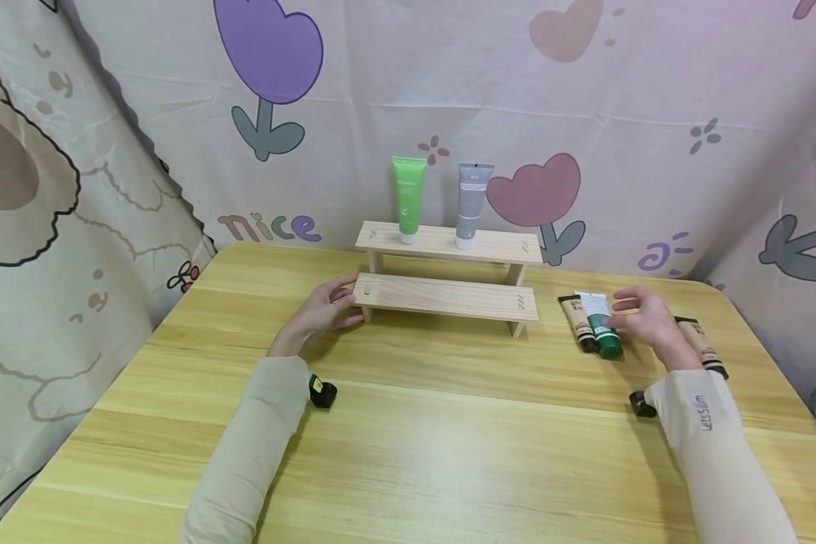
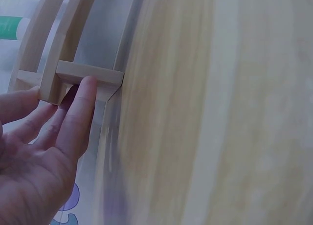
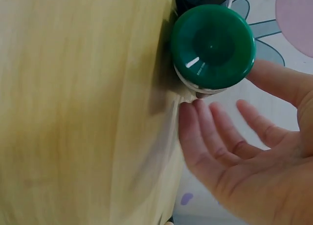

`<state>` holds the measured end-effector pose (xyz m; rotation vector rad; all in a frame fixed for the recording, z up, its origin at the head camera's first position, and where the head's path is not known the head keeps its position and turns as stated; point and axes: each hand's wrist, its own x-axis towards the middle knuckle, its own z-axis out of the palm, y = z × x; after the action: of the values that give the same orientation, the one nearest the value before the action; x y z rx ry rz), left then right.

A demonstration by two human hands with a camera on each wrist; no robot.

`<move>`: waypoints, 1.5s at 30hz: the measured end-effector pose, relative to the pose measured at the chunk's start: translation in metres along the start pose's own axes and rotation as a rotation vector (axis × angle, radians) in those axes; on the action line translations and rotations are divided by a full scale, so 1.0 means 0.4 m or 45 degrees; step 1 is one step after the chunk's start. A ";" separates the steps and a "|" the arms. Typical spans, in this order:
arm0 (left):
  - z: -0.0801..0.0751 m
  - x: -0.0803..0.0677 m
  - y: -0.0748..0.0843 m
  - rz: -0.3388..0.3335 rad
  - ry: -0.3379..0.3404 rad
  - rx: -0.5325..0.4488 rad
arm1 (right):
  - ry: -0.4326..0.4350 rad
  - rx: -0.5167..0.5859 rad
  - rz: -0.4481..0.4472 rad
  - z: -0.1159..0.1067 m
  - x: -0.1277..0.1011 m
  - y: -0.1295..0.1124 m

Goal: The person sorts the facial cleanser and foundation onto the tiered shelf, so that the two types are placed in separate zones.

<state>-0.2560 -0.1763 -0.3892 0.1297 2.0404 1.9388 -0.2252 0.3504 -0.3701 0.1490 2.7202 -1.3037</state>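
Observation:
A two-tier wooden shelf point(image 1: 445, 296) stands at the back of the table. My left hand point(image 1: 321, 311) holds the left end of its lower board, thumb on the board and fingers by the leg point(image 2: 90, 74). On the upper board a green tube point(image 1: 409, 198) and a grey tube point(image 1: 472, 204) stand upright on white caps. My right hand point(image 1: 646, 321) is beside a white-and-green tube point(image 1: 601, 323) lying on the table; its thumb is right at the green cap point(image 3: 212, 46), the other fingers spread apart. A beige tube point(image 1: 577, 321) with a black cap lies against that tube.
Another beige tube point(image 1: 700, 344) with a black cap lies right of my right hand, partly behind the wrist. A printed curtain point(image 1: 394, 91) hangs behind the wooden table point(image 1: 442, 453). Small black cameras point(image 1: 323, 393) are worn at both wrists.

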 end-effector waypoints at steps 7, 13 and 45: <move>0.002 -0.003 0.001 -0.005 0.008 -0.008 | -0.120 -0.019 0.109 0.001 0.007 -0.012; 0.003 -0.007 0.003 0.003 0.003 -0.003 | -0.217 0.013 0.218 0.011 0.013 -0.022; 0.006 -0.008 0.002 0.005 0.023 0.003 | -0.133 0.096 0.057 -0.040 0.018 -0.084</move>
<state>-0.2525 -0.1748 -0.3879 0.1171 2.0547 1.9468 -0.2381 0.3423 -0.3355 0.1440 2.5678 -1.3626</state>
